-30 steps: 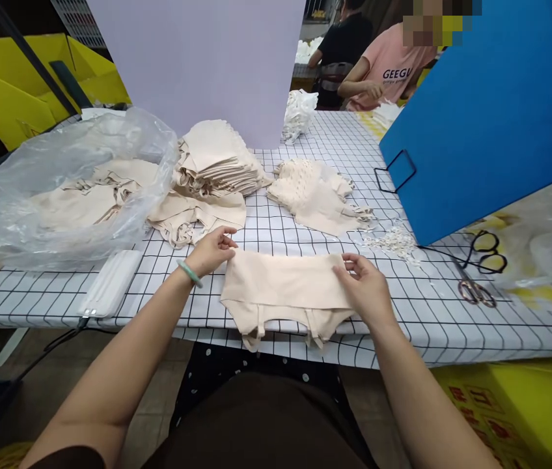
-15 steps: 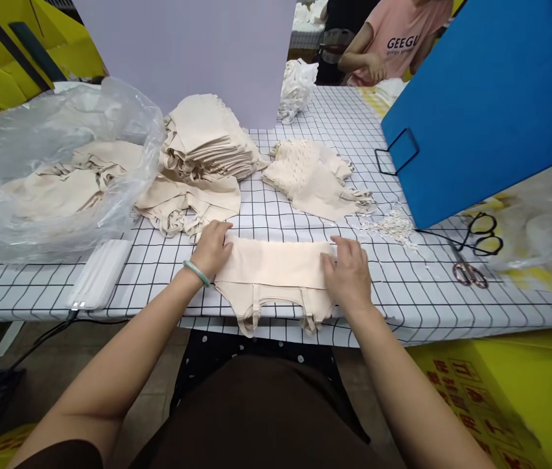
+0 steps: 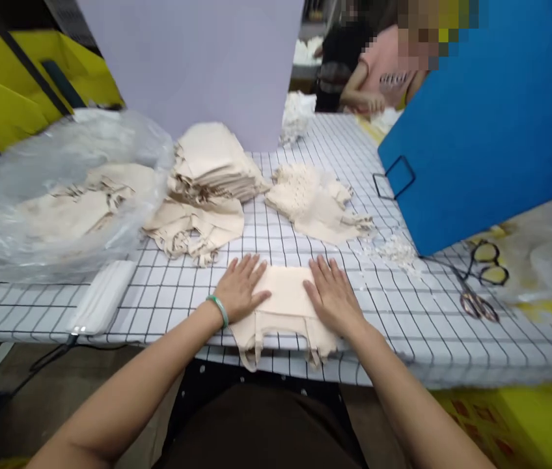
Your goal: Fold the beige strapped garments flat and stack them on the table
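Both hands have come in from the outer edges of the beige garment (image 3: 284, 301) & now lie flat on it, closer together than 0.5 s ago; the cloth looks narrower, sides folded in. Left hand (image 3: 241, 288) is fully open, palm down, fingers spread, pressing the garment's left part; nothing gripped. A pale green bangle (image 3: 218, 310) sits on that wrist. Right hand (image 3: 331, 293) is likewise open & flat, fingers spread, pressing the right part, gripping nothing.

Garment is smooth, matte, thin knit fabric, roughly rectangular on top w/ two short strap-like tabs hanging over the near table edge. It lies at the front of the table (image 3: 403, 306), directly before the person, on a white cloth w/ a black grid pattern.

Behind it: a neat stack of folded beige pieces (image 3: 212, 159), w/ loose crumpled ones spilling below it. To the left, a clear crinkly plastic bag (image 3: 61, 189) holds more beige fabric. Just right of the stack is a textured, lacy beige heap (image 3: 315, 198). A smooth blue board (image 3: 491, 124) leans at right, w/ scissors (image 3: 476, 301) near its base. A white ribbed flat device (image 3: 103, 296) lies at left front. Another person in a pink shirt (image 3: 388, 71) is at the far end
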### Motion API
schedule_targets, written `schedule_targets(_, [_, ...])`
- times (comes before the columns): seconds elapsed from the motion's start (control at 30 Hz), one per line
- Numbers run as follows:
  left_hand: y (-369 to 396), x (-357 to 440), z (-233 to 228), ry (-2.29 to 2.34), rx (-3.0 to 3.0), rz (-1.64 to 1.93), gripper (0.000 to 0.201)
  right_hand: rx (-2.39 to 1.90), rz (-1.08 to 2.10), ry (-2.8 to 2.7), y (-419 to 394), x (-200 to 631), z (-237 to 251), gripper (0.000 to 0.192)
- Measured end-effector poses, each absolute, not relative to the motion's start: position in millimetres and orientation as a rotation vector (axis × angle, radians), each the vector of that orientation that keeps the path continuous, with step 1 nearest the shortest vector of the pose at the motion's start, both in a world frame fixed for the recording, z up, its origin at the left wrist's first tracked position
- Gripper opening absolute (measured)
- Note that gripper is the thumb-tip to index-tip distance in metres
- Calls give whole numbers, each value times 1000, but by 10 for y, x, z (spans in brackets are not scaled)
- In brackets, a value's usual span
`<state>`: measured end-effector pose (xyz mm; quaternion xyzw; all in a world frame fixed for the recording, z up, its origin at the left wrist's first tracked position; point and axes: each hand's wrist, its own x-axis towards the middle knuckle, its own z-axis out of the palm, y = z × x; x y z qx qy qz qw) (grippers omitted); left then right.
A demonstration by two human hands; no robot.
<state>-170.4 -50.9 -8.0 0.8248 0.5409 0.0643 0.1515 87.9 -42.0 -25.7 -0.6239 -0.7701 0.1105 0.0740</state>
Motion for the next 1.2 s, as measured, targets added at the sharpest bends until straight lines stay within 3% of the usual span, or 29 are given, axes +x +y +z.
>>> schedule_targets(0.13, [-488, -1816, 66, 1639, 2414, 454, 59, -1548, 144, -2154, -120, 545, -163, 53])
schedule_targets(0.27, [-341, -2019, 163, 1737, 2374, 893, 35, -1408, 617, -1966, 640, -298, 34, 35])
schedule_targets(0.33, [-286, -2136, 155, 1740, 2344, 983, 29, -1482, 676, -1916, 1035, -740, 67, 35])
schedule_targets(0.5, [-209, -2541, 142, 1768, 2262, 1080, 27, -1509, 569, -1918, 1391, -1286, 46, 17])
schedule_targets(0.6, [-22, -2829, 407, 1865, 2209, 1154, 32, -1241, 465, -2011, 1203, -1319, 192, 11])
schedule_targets(0.77, [526, -3161, 1145, 1567, 2273, 1012, 42, -593, 295, -2079, 999, -1419, 697, 21])
schedule_targets(0.87, [678, -3274, 1460, 1477, 2153, 812, 27, -528, 318, -2007, 993, -1502, 1029, 16])
schedule_targets(1.03, [483, -3388, 1706, 1598, 2129, 851, 6, -471, 463, -1817, 889, -1501, 1640, 13])
schedule_targets(1.2, [126, -3349, 1787, 1472, 2036, 881, 6, -428, 311, -1705, 658, -1109, 2203, 18])
